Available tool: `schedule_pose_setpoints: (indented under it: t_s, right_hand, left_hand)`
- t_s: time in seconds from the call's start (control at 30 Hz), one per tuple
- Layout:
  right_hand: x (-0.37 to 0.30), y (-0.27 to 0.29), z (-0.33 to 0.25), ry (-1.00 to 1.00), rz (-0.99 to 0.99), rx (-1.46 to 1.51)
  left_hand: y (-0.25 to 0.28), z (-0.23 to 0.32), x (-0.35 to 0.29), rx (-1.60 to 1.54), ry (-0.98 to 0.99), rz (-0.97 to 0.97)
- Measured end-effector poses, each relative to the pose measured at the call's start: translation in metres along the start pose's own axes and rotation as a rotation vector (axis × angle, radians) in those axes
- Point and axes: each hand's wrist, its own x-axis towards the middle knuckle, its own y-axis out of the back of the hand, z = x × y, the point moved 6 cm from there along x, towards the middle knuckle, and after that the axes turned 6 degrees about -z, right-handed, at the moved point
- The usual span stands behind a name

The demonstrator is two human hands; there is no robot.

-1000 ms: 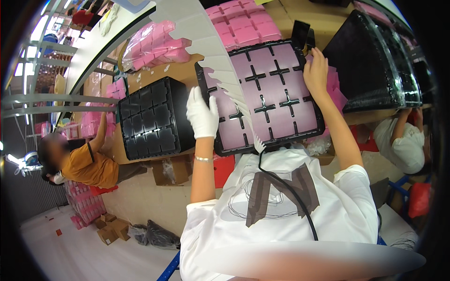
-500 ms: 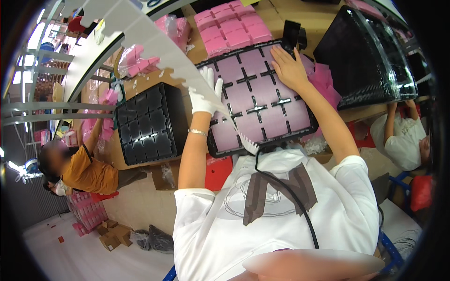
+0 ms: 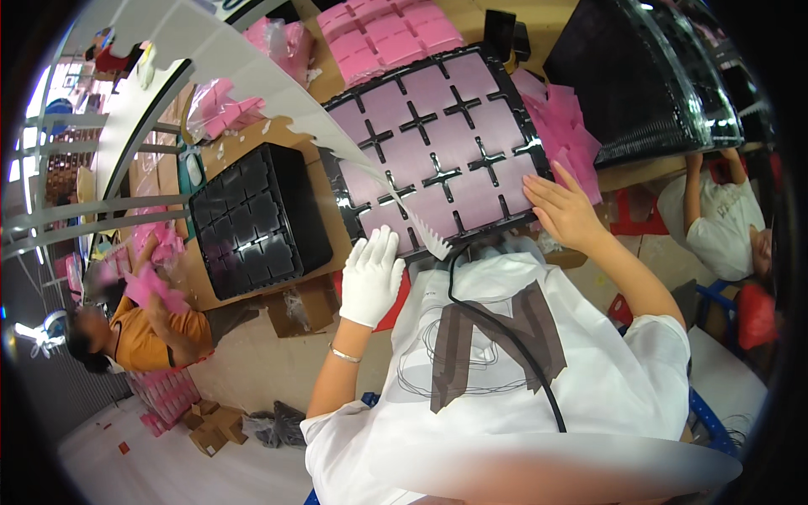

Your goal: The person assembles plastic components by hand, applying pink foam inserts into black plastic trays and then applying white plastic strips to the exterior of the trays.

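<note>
In front of me lies a black plastic tray [image 3: 523, 126] with raised black cross-shaped dividers. Pale pink pieces [image 3: 412, 160] fill its compartments. My left hand [image 3: 373, 273], in a white glove, is at the tray's near left corner, fingers stretched out and holding nothing. My bare right hand [image 3: 566, 204] rests its outstretched fingertips at the near right side of the tray; it is also without anything in its grasp. A pale, jagged-edged band [image 3: 328, 139] crosses the view and hides part of the tray's left side.
A stack of black trays [image 3: 252, 223] stands left, a tall wrapped black stack [image 3: 631, 84] right. Pink foam-like pieces [image 3: 391, 38] lie beyond the tray, loose pink sheets [image 3: 562, 126] beside it. A co-worker in orange [image 3: 164, 337] handles pink sheets; another person [image 3: 711, 210] is right.
Both hands have come nearer to me: the left from the tray's left side to its near corner, the right from the far right corner to the near right edge. The view has shifted slightly.
</note>
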Motion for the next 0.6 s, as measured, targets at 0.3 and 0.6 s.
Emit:
schedule_pose_setpoints:
  t_s: [0.3, 0.6]
  right_hand:
    - [0.005, 0.007, -0.011, -0.023, -0.005, -0.116]
    - [-0.009, -0.059, 0.044, -0.709, 0.359, 0.647]
  left_hand:
    - [0.009, 0.007, -0.008, 0.145, 0.067, 0.088]
    - [-0.039, -0.064, -0.043, -0.740, 0.672, 0.435]
